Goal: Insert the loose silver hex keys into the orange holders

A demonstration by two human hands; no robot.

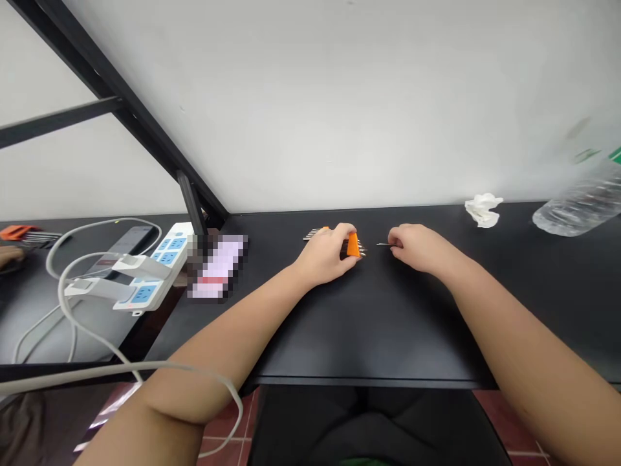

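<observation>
Left hand (pixel 327 257) on an orange, angular holder (pixel 354 245); right hand (pixel 414 248) on a slim, dark metal rod (pixel 384 244)

The person's two bare hands work over a smooth, black surface (pixel 369 330); the left grip is curled over the orange holder, thumb on the near side and fingers on the far side, closed down to the holder's width; thin, silvery metal rods (pixel 311 234) stick out beyond the hand to the left, and short tips show at the right end. The right grip is pinched almost together, thumb and forefinger on the dark rod; its free end points left towards the holder, near it but apart; both things lie around the middle of the view.

Left of the hands lie a pale, flat, pixelated rectangle (pixel 220 265) and a white power strip with blue sockets (pixel 187 230); to the right are a crumpled white tissue (pixel 484 210), near the wall, and a clear plastic bottle (pixel 575 210), cut off by the view's edge; at far left, a co-worker's hand (pixel 8 257) is beside another orange holder (pixel 18 232).
</observation>
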